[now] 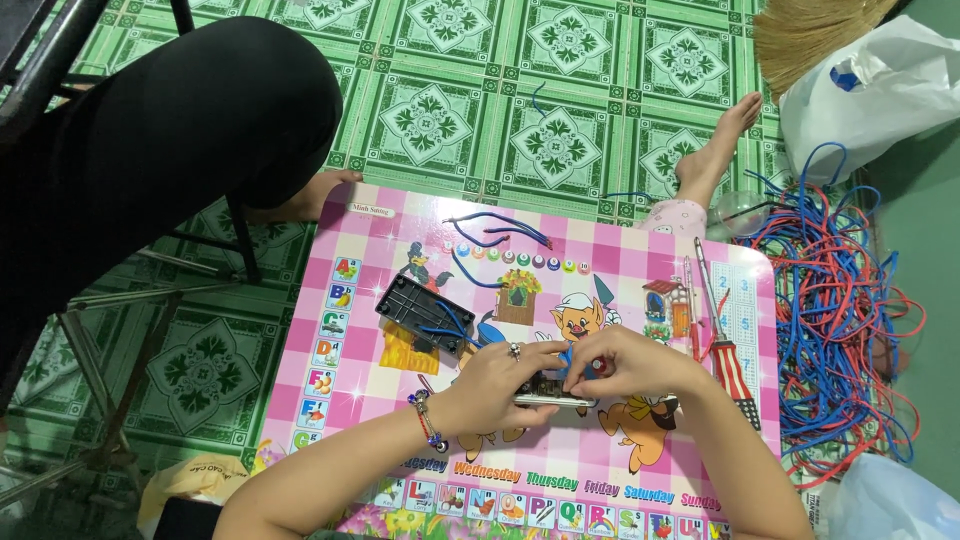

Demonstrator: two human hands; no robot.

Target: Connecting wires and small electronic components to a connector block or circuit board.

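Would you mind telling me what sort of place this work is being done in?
Probably a home floor used as a small wiring workspace: a low pink checked children's picture table on green patterned floor tiles, a heap of red and blue wires beside it, and a straw broom.

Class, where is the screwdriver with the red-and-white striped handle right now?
In the head view, the screwdriver lies on the pink table's right side, between the right hand and the wire pile.

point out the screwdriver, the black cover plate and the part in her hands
screwdriver (pixel 735 368): head view, on the red-and-white striped handle.
black cover plate (pixel 422 308): head view, middle of its face.
small part (pixel 548 392): head view, on the strip showing between both hands.
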